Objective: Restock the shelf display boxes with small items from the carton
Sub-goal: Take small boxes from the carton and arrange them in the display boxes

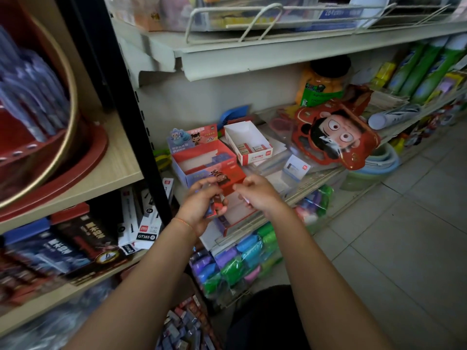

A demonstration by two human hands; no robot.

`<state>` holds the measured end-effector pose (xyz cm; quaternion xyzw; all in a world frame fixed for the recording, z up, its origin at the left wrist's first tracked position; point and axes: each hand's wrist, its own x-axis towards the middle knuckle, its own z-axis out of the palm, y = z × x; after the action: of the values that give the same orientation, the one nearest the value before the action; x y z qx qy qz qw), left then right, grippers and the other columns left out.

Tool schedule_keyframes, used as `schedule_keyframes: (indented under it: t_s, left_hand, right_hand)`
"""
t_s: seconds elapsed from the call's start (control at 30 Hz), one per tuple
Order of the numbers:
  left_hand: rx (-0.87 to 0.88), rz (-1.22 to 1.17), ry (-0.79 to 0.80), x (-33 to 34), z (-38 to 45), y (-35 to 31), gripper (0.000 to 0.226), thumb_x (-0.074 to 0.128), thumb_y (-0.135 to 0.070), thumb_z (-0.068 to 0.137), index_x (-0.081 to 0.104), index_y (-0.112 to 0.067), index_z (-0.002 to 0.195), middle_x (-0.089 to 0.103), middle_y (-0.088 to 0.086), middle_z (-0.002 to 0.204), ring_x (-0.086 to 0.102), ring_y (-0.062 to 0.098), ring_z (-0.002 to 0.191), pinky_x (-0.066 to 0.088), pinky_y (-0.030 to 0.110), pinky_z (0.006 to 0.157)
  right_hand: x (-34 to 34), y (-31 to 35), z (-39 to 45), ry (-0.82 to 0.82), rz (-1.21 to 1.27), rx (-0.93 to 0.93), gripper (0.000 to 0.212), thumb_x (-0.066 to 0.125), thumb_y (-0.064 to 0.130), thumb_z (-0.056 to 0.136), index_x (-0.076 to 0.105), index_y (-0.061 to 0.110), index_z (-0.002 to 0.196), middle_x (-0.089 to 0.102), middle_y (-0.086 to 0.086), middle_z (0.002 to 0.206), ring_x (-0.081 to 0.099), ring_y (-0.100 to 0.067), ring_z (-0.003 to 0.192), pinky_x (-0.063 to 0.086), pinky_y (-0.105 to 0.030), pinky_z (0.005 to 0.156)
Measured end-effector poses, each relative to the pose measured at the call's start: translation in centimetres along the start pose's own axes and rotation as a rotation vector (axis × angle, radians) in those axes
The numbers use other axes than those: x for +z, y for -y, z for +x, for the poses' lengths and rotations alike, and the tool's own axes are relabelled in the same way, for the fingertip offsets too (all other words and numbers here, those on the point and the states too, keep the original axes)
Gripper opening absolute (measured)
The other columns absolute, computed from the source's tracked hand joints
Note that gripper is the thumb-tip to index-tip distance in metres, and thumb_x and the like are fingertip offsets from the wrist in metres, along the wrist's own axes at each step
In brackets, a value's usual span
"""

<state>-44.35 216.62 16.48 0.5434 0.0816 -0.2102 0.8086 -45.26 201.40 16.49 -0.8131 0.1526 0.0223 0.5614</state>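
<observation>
Cream metal shelf (313, 173): it is wide and holds the boxes.
Red and blue display box (202, 160): it sits on the shelf with its picture flap up.
White display box (249, 142): it sits just right of the red one, with a few small items at the bottom.
Left hand (199, 210): its fingers curl round a small picture pack (217, 203), in front of the red box.
Right hand (257, 193): its fingers are curled; I cannot tell if they hold anything.
</observation>
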Motion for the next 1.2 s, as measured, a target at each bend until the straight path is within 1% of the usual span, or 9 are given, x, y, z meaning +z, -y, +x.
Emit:
schedule_keyframes:
  t_s: [0.07, 0.2, 0.33, 0.47, 0.7, 0.87, 1.03, 1.1, 1.2]
  left_hand:
    - [0.037, 0.050, -0.018, -0.6, -0.2, 0.6, 0.032, 0.057, 0.000, 0.090, 0.057, -0.016, 0.117, 0.057, 0.006, 0.068, 0.058, 0.026, 0.065, 0.049, 0.024, 0.046]
    - [0.100, 0.078, -0.005, -1.1, 0.0, 1.1, 0.035, 0.055, 0.001, 0.090, 0.056, -0.013, 0.122, 0.054, 0.006, 0.065, 0.060, 0.025, 0.066, 0.048, 0.026, 0.049]
    - [0.108, 0.064, 0.053, -0.5, 0.4, 1.0, 0.033, 0.056, -0.001, 0.091, 0.059, -0.019, 0.118, 0.059, 0.007, 0.075, 0.065, 0.021, 0.071, 0.050, 0.023, 0.051]
    - [0.104, 0.043, 0.095, 0.0, 0.7, 1.6, 0.032, 0.057, -0.002, 0.090, 0.061, -0.024, 0.113, 0.062, 0.007, 0.083, 0.067, 0.019, 0.074, 0.050, 0.023, 0.053]
    - [0.118, -0.002, 0.088, -0.1, 0.8, 1.9, 0.028, 0.055, -0.003, 0.091, 0.062, -0.024, 0.107, 0.062, 0.009, 0.083, 0.065, 0.023, 0.077, 0.048, 0.023, 0.052]
    - [0.112, 0.000, 0.077, -0.1, 0.8, 1.9, 0.028, 0.055, -0.003, 0.092, 0.060, -0.024, 0.109, 0.062, 0.010, 0.085, 0.066, 0.023, 0.076, 0.047, 0.022, 0.051]
    - [0.116, -0.016, 0.077, -0.1, 0.8, 1.9, 0.027, 0.054, -0.003, 0.093, 0.061, -0.022, 0.111, 0.061, 0.011, 0.084, 0.066, 0.024, 0.075, 0.047, 0.023, 0.049]
    - [0.114, -0.024, 0.080, -0.2, 0.8, 2.0, 0.027, 0.054, -0.002, 0.093, 0.060, -0.020, 0.113, 0.061, 0.011, 0.083, 0.066, 0.024, 0.073, 0.047, 0.022, 0.048]
    - [0.114, -0.026, 0.078, -0.3, 0.8, 2.0, 0.027, 0.053, -0.001, 0.093, 0.059, -0.020, 0.112, 0.061, 0.011, 0.080, 0.066, 0.023, 0.071, 0.047, 0.022, 0.048]
  right_hand:
    - [1.0, -0.7, -0.3, -0.045, -0.164, -0.034, 0.012, 0.058, 0.010, 0.089, 0.048, 0.016, 0.085, 0.066, -0.009, 0.082, 0.064, -0.022, 0.068, 0.053, -0.032, 0.062]
    - [2.2, -1.9, -0.3, -0.215, -0.733, -0.192, 0.031, 0.056, 0.012, 0.090, 0.042, 0.010, 0.117, 0.068, -0.009, 0.096, 0.064, -0.031, 0.092, 0.047, -0.038, 0.082]
    - [2.7, -2.3, 0.7, -0.302, -0.920, -0.174, 0.028, 0.063, 0.017, 0.085, 0.055, 0.009, 0.111, 0.067, -0.010, 0.105, 0.059, -0.030, 0.104, 0.042, -0.040, 0.095]
    - [2.7, -2.8, 1.2, -0.395, -1.033, -0.117, 0.020, 0.062, 0.015, 0.083, 0.066, 0.014, 0.103, 0.047, -0.007, 0.126, 0.036, -0.027, 0.121, 0.030, -0.040, 0.097]
    - [2.2, -3.2, 1.5, -0.430, -1.086, -0.022, 0.021, 0.060, 0.022, 0.088, 0.068, 0.019, 0.107, 0.046, -0.005, 0.127, 0.034, -0.026, 0.123, 0.029, -0.043, 0.097]
    - [2.0, -3.4, 1.6, -0.466, -1.001, -0.046, 0.024, 0.060, 0.017, 0.087, 0.064, 0.016, 0.111, 0.050, -0.006, 0.125, 0.041, -0.025, 0.121, 0.033, -0.044, 0.099]
    - [2.0, -3.5, 1.6, -0.430, -0.835, -0.056, 0.064, 0.066, 0.008, 0.081, 0.036, 0.020, 0.137, 0.048, -0.011, 0.128, 0.047, -0.030, 0.120, 0.036, -0.048, 0.100]
    - [1.7, -3.7, 1.8, -0.397, -0.739, -0.061, 0.065, 0.067, 0.007, 0.080, 0.034, 0.022, 0.133, 0.056, -0.009, 0.118, 0.053, -0.030, 0.113, 0.035, -0.051, 0.101]
    - [0.6, -4.1, 2.2, -0.366, -0.645, -0.049, 0.051, 0.068, 0.014, 0.083, 0.036, 0.020, 0.122, 0.067, -0.004, 0.101, 0.061, -0.030, 0.103, 0.033, -0.047, 0.099]
